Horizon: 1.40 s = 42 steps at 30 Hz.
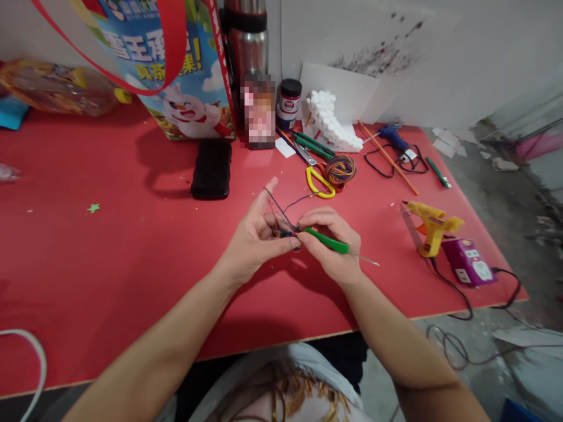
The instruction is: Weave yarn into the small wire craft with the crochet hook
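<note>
L hand (253, 241) pinches small yarn pc (285, 233) & tensions dk strand (280, 208), R hand (338, 249) grips green-handled tool (329, 241); if L hold slackens, strand could slip off.

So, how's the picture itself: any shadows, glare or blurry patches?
In the head view, soft shadows fall on the red tabletop beneath the left hand and right hand; in the head view, pale highlights streak the steel thermos; in the head view, blocky pixelation covers the upright phone-like object, and the dark thread work is too small to make out clearly.
</note>
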Tool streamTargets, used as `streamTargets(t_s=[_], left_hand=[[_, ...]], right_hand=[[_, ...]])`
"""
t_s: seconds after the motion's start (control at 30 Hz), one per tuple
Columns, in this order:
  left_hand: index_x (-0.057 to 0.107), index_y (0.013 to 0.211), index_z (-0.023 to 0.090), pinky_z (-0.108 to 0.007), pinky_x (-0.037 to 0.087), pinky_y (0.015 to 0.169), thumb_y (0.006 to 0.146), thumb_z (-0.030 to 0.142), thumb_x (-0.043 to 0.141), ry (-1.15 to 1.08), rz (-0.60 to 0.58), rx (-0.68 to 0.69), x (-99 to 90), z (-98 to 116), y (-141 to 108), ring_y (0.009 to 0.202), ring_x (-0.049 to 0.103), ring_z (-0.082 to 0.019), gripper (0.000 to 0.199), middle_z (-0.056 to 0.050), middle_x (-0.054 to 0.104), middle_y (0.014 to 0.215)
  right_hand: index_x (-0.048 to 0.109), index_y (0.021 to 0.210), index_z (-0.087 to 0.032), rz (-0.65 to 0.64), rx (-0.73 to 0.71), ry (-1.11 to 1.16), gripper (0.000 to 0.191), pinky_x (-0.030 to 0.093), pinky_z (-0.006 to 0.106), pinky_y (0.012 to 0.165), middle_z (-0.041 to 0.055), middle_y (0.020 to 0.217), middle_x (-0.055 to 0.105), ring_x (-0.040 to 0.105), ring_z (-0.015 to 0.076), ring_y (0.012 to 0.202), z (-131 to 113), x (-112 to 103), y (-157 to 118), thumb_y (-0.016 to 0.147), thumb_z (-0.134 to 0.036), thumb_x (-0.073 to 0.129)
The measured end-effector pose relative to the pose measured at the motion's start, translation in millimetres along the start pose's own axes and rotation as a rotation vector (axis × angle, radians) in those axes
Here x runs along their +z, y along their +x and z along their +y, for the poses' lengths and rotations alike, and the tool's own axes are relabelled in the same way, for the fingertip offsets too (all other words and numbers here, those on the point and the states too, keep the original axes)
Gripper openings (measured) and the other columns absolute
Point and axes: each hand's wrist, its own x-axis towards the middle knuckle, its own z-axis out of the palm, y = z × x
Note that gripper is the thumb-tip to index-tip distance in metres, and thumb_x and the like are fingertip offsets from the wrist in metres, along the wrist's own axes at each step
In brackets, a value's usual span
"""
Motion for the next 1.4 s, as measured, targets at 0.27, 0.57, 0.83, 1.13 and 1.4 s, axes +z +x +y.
streamTargets(t_s=[0.27,0.57,0.83,1.13,1.4], left_hand=[[0.016,0.173,0.028,-0.024,0.059,0.078,0.073,0.019,0.095,0.057,0.026,0.036,1.4,-4.0,1.4,0.074,0.071,-0.013,0.128,0.004,0.072,0.082],[0.007,0.174,0.03,-0.021,0.057,0.076,0.074,0.017,0.095,0.059,0.035,0.121,2.9,-5.4,0.8,0.076,0.069,-0.012,0.134,0.005,0.073,0.081],[0.012,0.173,0.032,-0.025,0.054,0.068,0.074,0.027,0.097,0.186,0.055,0.15,1.8,-4.2,1.2,0.073,0.068,-0.014,0.13,0.002,0.072,0.084],[0.054,0.157,0.027,-0.021,0.049,0.056,0.076,0.022,0.091,0.267,0.019,0.119,-3.3,-1.9,0.8,0.063,0.055,-0.005,0.088,-0.004,0.069,0.115],[0.022,0.172,0.033,-0.02,0.047,0.061,0.078,0.018,0.09,0.232,0.039,0.095,3.0,0.5,-1.3,0.064,0.057,-0.009,0.117,0.005,0.065,0.081]], right_hand=[[0.079,0.101,-0.025,0.119,-0.021,-0.019,0.017,0.057,0.036,0.086,0.0036,0.097,0.07,0.068,0.0187,0.097,1.8,2.6,-1.3,0.093,-0.011,0.075],[0.076,0.121,-0.029,0.064,0.117,0.063,0.021,0.058,0.031,0.074,0.0022,0.097,0.075,0.07,0.0144,0.08,8.8,0.7,-3.7,0.106,-0.03,0.061],[0.078,0.111,-0.028,0.003,0.01,-0.056,0.016,0.059,0.036,0.085,0.0042,0.1,0.076,0.072,0.0194,0.094,-1.0,2.4,-2.6,0.097,-0.021,0.074],[0.079,0.106,-0.026,0.03,0.001,-0.018,0.015,0.059,0.037,0.084,0.0048,0.098,0.076,0.071,0.0189,0.093,1.4,1.3,-2.2,0.096,-0.015,0.074],[0.079,0.104,-0.026,0.085,0.003,0.008,0.015,0.058,0.036,0.084,0.0046,0.098,0.075,0.071,0.0189,0.094,-1.2,4.3,-3.7,0.095,-0.015,0.075]])
